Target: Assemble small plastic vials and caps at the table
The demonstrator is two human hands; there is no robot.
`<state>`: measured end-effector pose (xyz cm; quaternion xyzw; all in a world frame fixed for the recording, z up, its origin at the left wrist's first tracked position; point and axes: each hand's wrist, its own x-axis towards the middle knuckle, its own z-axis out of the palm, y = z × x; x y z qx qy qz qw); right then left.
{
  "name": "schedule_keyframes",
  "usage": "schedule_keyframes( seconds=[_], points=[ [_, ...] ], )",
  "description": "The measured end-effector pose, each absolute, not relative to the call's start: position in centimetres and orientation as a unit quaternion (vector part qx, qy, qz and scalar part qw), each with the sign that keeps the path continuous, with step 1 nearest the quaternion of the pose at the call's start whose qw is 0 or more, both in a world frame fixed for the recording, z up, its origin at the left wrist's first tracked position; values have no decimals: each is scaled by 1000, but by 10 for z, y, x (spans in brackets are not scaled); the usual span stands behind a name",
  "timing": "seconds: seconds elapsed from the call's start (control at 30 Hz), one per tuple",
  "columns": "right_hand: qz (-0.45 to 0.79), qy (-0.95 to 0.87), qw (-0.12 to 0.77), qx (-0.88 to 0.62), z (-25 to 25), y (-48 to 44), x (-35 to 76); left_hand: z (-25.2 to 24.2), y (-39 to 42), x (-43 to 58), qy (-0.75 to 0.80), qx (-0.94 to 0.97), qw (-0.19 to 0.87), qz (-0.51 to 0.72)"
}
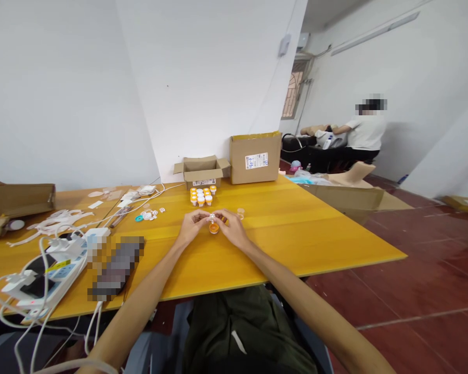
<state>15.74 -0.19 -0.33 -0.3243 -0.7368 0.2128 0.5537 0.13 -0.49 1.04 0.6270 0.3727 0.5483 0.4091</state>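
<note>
Sitting at the far left of the table (296, 239), a carton (31, 197) rises beside a tangle of white strips (62, 221); nearer the front edge runs a power strip (68, 272) crowded with plugs and cords, and to its right lies a phone (119, 267), partly blurred, a white cable by its near end; beyond the phone, a teal ring (139, 218) touches a scatter of small white parts (151, 214); then comes the left hand (193, 224), fingers curled in, its tips pinched on a white piece (212, 216); behind it, jars (201, 200) with orange and white tops stand close together, an open box (202, 182) at their back; the white piece is held up between both hands, just above an orange cup (213, 228), though whether the two touch I cannot tell; the right hand (231, 224) is likewise nearly closed, fingertips on the piece's other side; just beyond it rests a clear ring (241, 213); farther back stands a taller box (257, 161) with a label; off the table's right side are a floor box (335, 202) and, well apart, a seated person (366, 132) in a white top.
</note>
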Motion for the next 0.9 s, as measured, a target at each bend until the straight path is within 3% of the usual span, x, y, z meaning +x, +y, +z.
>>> schedule_keyframes(
  seconds=[0.9],
  points=[
    [251,-722,552,-334,-4,1,158,8,-4,-1,378,633,409,537]
  ],
)
